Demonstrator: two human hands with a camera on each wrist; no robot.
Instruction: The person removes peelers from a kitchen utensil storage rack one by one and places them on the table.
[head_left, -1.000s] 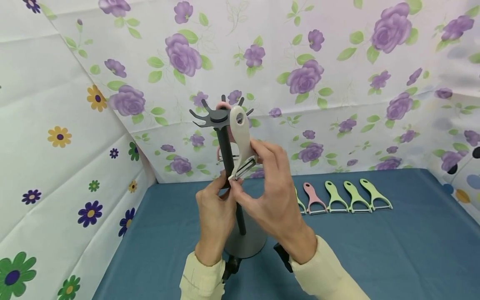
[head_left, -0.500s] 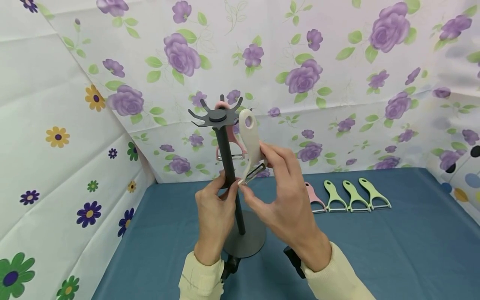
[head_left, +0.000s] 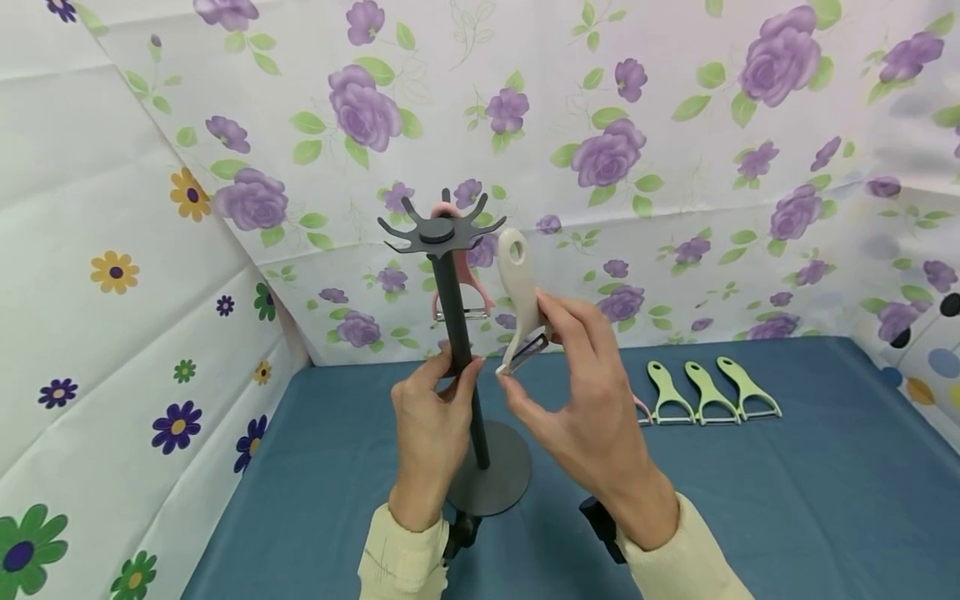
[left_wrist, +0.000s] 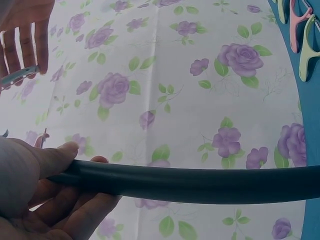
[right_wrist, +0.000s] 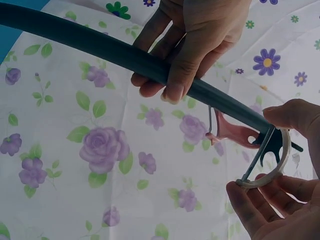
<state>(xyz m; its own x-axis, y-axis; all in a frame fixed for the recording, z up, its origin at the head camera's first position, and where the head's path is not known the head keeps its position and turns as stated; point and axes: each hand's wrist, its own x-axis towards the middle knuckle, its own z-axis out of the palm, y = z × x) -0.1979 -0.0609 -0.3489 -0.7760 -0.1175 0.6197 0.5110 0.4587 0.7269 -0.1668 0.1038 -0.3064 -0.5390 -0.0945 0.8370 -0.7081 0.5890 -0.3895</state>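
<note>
In the head view a dark grey rack [head_left: 437,237] with curved hooks tops a thin pole [head_left: 448,300]. My left hand [head_left: 431,425] grips this pole midway, fingers and thumb wrapped round it, as the left wrist view also shows. Just right of the rack, my right hand [head_left: 592,408] pinches a white Y-shaped peeler [head_left: 519,279] at its blade end. The peeler's holed handle points up, a small gap from the nearest hook. A pink peeler [head_left: 467,275] hangs from a hook at the back; the right wrist view shows it beyond the pole.
Three green peelers [head_left: 705,396] lie in a row on the blue tablecloth [head_left: 787,500] at the right. Beside them a pink peeler [head_left: 642,410] is mostly hidden by my right hand. The rack's round base [head_left: 498,492] stands on the table, before a flowered backdrop [head_left: 675,233].
My right hand has drawn the white peeler right and slightly down, away from the hooks, uncovering the hanging pink peeler. My left hand has kept its place on the pole.
</note>
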